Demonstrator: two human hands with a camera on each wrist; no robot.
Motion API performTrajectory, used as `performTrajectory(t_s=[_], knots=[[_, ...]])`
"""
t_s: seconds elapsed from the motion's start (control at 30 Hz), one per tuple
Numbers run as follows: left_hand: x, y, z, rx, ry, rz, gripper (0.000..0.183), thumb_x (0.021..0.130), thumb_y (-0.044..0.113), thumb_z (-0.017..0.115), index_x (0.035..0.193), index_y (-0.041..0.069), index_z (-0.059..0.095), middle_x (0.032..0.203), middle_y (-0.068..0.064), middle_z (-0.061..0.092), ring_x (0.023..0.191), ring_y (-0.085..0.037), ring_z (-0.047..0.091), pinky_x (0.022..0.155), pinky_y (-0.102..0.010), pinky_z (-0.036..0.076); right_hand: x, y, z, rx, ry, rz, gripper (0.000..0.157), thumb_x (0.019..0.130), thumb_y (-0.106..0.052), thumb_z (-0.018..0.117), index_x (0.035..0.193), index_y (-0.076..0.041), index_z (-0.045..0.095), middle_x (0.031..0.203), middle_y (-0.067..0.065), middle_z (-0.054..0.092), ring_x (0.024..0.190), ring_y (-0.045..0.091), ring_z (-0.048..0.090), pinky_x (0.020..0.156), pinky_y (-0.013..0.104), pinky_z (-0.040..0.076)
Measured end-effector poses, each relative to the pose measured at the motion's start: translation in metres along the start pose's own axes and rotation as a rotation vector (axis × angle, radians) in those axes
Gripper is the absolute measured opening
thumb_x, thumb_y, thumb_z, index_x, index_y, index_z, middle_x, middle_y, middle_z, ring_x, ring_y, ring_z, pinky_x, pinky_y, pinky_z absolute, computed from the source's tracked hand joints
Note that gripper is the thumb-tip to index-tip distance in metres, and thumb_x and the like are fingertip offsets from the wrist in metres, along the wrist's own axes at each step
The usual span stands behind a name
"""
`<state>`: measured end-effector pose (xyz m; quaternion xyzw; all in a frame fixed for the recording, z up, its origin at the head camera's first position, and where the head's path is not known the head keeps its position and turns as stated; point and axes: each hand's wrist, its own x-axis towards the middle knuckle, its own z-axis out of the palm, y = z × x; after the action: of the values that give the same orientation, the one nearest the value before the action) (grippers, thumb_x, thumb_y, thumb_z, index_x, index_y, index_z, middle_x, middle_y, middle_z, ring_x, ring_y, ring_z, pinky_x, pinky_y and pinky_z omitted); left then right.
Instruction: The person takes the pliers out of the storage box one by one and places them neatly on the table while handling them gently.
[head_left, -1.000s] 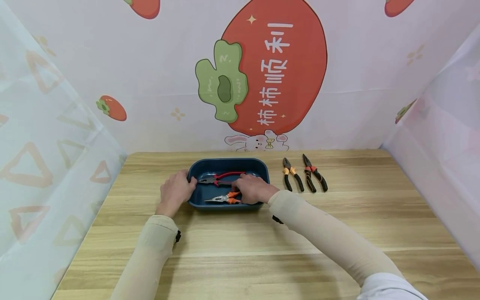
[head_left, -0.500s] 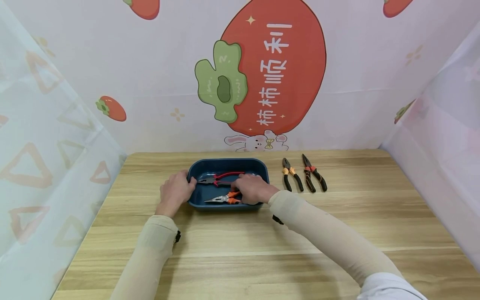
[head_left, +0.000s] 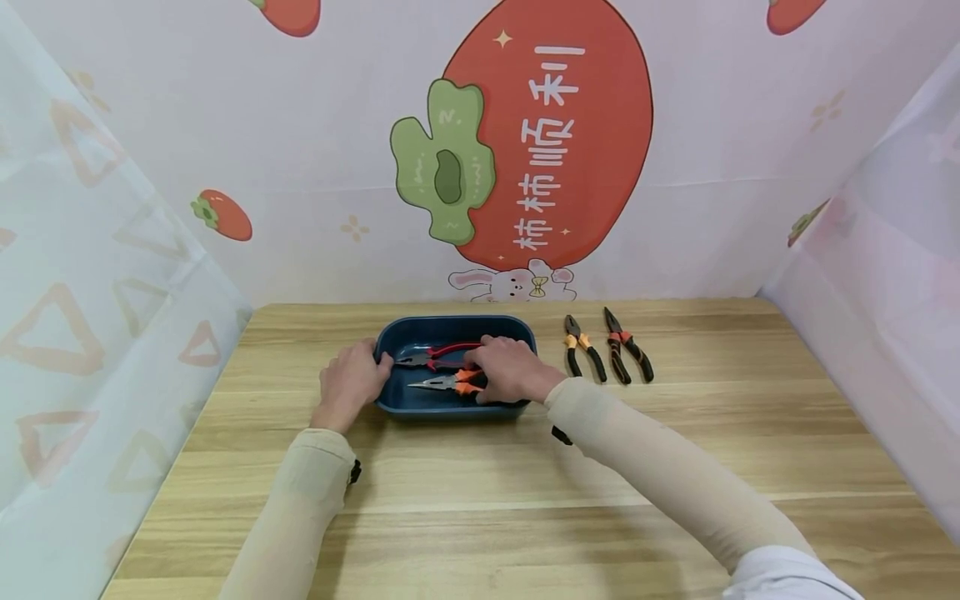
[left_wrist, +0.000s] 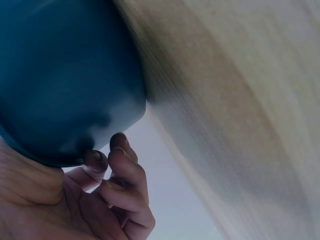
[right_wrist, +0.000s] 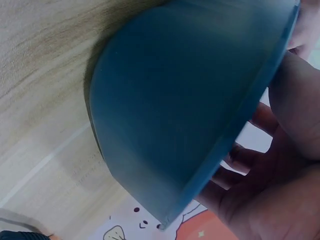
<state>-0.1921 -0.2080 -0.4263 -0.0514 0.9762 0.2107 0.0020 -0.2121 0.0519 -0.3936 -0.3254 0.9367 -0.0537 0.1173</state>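
Wooden tabletop [head_left: 465, 508] lay beneath the fingers [left_wrist: 131, 175]: left hand [head_left: 352, 382] pinching the blue tray [head_left: 442, 412], right hand [head_left: 516, 372] gripping orange-handled pliers [head_left: 446, 382].

The smooth box [head_left: 450, 413] looks plastic, the table [head_left: 465, 517] wooden.

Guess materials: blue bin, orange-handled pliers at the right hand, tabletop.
Blue bin: probably plastic, semi-gloss; smooth wall, soft highlights. Coated metal possible.
Orange-handled pliers: silvery nose, likely steel; orange-and-black grips look like plastic or rubber.
Tabletop: wood or wood-print laminate, satin; streaky grain, soft sheen. Can't tell which.
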Motion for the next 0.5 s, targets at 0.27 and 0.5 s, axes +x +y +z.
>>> performTrajectory(t_s=[0.27, 0.5], knots=[[0.000, 0.001, 0.000, -0.002, 0.006, 0.004, 0.027, 0.102, 0.031, 0.051, 0.088, 0.008, 0.058, 0.072, -0.010, 0.054, 0.065, -0.030, 0.057, 0.056, -0.040, 0.041, -0.008, 0.001, -0.008, 0.012, 0.064, -0.017, 0.050, 0.085, -0.039, 0.083, 0.129, -0.021, 0.067, 0.108, 0.004, 0.059, 0.091, 0.021, 0.052, 0.079, 0.039, 0.046], [-0.001, 0.001, -0.001, -0.006, 0.001, 0.002, 0.026, 0.102, 0.030, 0.051, 0.088, 0.009, 0.058, 0.074, -0.010, 0.055, 0.066, -0.031, 0.057, 0.057, -0.041, 0.041, -0.018, 0.000, -0.013, 0.024, 0.123, -0.034, 0.050, 0.084, -0.037, 0.084, 0.128, -0.020, 0.067, 0.108, 0.005, 0.058, 0.089, 0.022, 0.052, 0.077, 0.040, 0.047]])
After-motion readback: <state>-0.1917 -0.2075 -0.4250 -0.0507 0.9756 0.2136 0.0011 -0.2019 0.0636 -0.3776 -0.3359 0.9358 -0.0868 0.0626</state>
